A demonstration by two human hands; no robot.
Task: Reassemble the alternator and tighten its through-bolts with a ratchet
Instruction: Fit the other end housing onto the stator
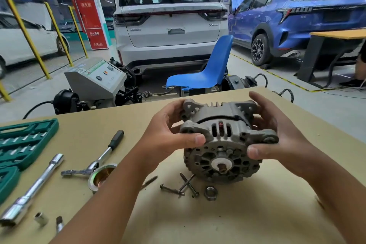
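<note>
We hold the alternator (pixel 221 140) in both hands above the table (pixel 198 220), with its shaft end facing near and slightly down, so its long axis runs near to far. Our left hand (pixel 168 134) curls around its left side, and our right hand (pixel 277 136) around its right. Loose bolts (pixel 185 186) and a nut (pixel 210 192) lie just below it; the ratchet (pixel 103 156) rests to the left.

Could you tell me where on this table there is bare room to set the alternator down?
Bare tabletop lies near the front edge, between the forearms, below the nut. It is crowded around the bolts and leftward by the ratchet.
</note>
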